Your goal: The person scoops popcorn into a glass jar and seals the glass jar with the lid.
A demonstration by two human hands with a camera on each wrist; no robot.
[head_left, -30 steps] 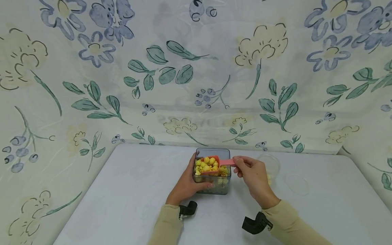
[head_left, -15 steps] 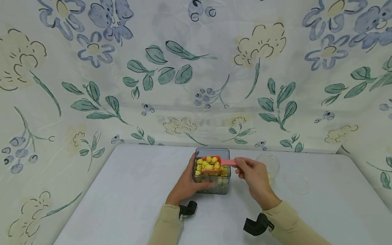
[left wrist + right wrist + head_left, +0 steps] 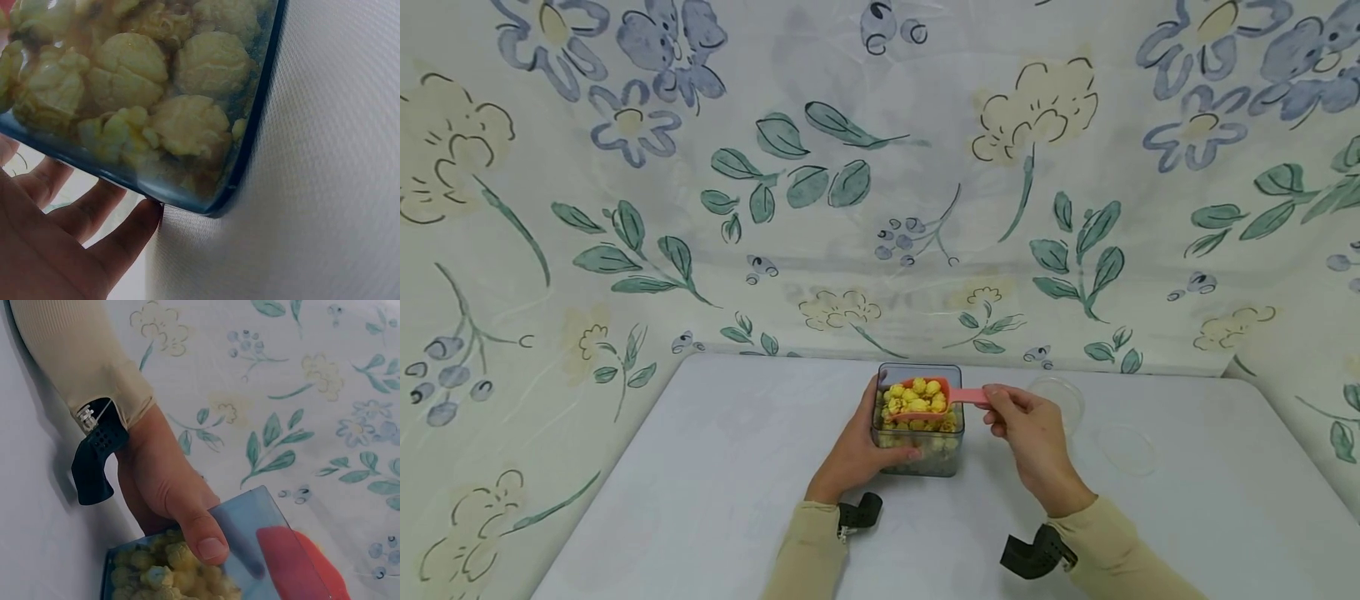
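A clear bluish square container [image 3: 921,463] of yellow popcorn stands on the table. My left hand [image 3: 853,450] grips it, thumb across the near wall and fingers round the left side; the left wrist view shows the fingertips [image 3: 140,225] against its lower edge. My right hand [image 3: 1033,437] pinches the handle of a pink-red scoop [image 3: 967,396]. Heaped with popcorn [image 3: 917,398], the scoop's bowl lies within the container's opening, near rim height. In the right wrist view the scoop [image 3: 297,562] shows red through the container's wall, with the left thumb pressing on that wall.
Behind the right hand stands a clear round tub [image 3: 1063,400], partly hidden by it. To its right a clear round lid [image 3: 1127,450] lies flat on the white table [image 3: 722,475]. A floral cloth [image 3: 850,250] hangs behind the table's far edge.
The right hand has shifted slightly to the right and drawn the loaded scoop up a little, so more of its bowl shows above the popcorn. The left hand and container stay put.
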